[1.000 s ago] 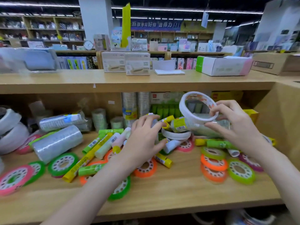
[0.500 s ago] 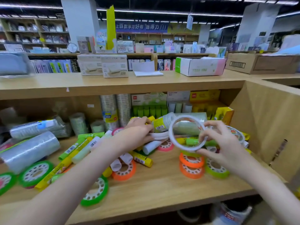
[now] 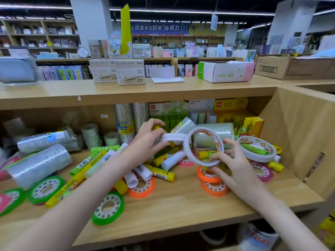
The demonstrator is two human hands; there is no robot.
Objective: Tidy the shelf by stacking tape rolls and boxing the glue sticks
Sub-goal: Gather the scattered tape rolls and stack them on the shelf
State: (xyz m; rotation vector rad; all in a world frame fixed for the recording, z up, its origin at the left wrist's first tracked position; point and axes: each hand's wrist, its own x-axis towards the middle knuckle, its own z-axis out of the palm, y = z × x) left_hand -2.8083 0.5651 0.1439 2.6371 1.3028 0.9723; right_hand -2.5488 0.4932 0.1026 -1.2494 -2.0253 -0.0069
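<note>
Your left hand [image 3: 150, 140] now pinches a flat white tape roll [image 3: 173, 137] it only reached for half a second ago, while your right hand [image 3: 230, 160] still grips the upright white tape ring [image 3: 186, 151]. Bare wooden shelf [image 3: 181, 201] lies at 6 o'clock; glue sticks [image 3: 159, 172] crowd the centre, side wall [image 3: 299, 133] at 3 o'clock.

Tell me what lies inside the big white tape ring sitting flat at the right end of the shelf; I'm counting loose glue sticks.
Inside the white tape ring lies one green glue stick. Whatever is beneath the ring is covered.
</note>
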